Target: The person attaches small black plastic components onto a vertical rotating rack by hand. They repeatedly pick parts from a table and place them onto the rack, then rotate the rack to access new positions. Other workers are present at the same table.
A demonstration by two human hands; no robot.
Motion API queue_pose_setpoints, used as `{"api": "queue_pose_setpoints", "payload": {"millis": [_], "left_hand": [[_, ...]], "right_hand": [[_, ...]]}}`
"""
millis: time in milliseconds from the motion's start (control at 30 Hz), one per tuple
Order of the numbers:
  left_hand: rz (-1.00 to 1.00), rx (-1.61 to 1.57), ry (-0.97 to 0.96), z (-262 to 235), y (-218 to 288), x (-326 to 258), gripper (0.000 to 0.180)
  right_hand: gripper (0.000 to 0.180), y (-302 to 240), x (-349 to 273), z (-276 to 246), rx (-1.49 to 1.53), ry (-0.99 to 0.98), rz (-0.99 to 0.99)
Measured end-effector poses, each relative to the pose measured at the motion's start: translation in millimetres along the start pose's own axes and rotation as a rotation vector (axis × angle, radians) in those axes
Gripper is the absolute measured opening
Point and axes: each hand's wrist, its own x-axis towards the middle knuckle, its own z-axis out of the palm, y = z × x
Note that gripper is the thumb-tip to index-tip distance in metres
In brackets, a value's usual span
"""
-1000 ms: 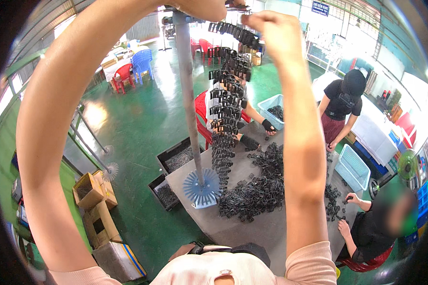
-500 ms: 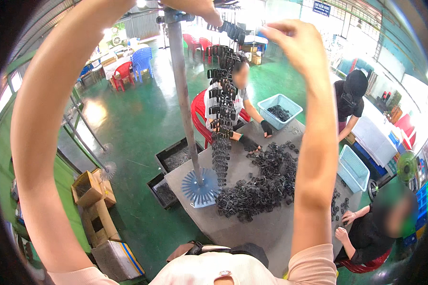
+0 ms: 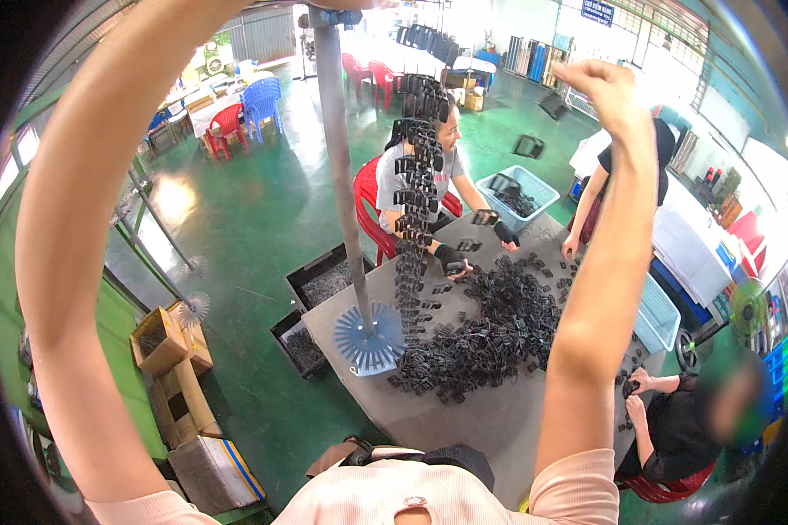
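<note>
My right hand (image 3: 608, 92) is raised high at the right, fingers stretched to the left with nothing in them. Black frame-shaped plastic pieces (image 3: 527, 146) are in mid-air below it, apart from the hand. My left arm arches up the left side, and only a blurred sliver of my left hand (image 3: 372, 3) shows at the top edge, beside the top of a grey metal pole (image 3: 334, 157). A column of similar black pieces (image 3: 416, 175) hangs beside the pole. Below, a dark heap of these pieces (image 3: 490, 337) covers much of the grey table (image 3: 464, 420).
The pole stands in a slotted blue disc (image 3: 369, 337) on the table. A co-worker in black gloves (image 3: 453, 259) sits opposite; two more work at the right. Light-blue baskets (image 3: 543, 194), black crates (image 3: 328, 276) and cardboard boxes (image 3: 179, 407) stand around.
My right hand has moved right and slightly down, its fingers straighter. Pieces now fly below it. The hanging column is shorter at its top, and my left hand has moved up mostly out of view.
</note>
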Motion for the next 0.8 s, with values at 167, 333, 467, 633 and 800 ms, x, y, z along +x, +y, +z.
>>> {"api": "queue_pose_setpoints", "payload": {"millis": [167,333,467,633,800], "left_hand": [[0.015,-0.065,0.051,-6.8,23.3,-15.0,0.049],[-0.106,-0.013,-0.119,-18.6,40.1,1.9,0.048],[-0.273,-0.053,-0.304,-32.7,39.1,15.3,0.045],[-0.121,-0.001,-0.050,-4.0,15.6,10.8,0.043],[-0.049,-0.065,-0.005,5.5,-10.8,-1.6,0.046]], "right_hand": [[0.035,-2.7,1.5,-2.8,-0.254,0.134,-0.118],[0.032,-105.5,-23.1,34.6,0.160,0.153,-0.184],[0.017,-130.6,-23.5,46.6,0.207,0.243,-0.133],[0.030,-46.5,-5.5,44.4,0.222,0.131,-0.152],[0.037,7.7,-17.1,-25.2,-0.188,-0.200,0.120]]}}
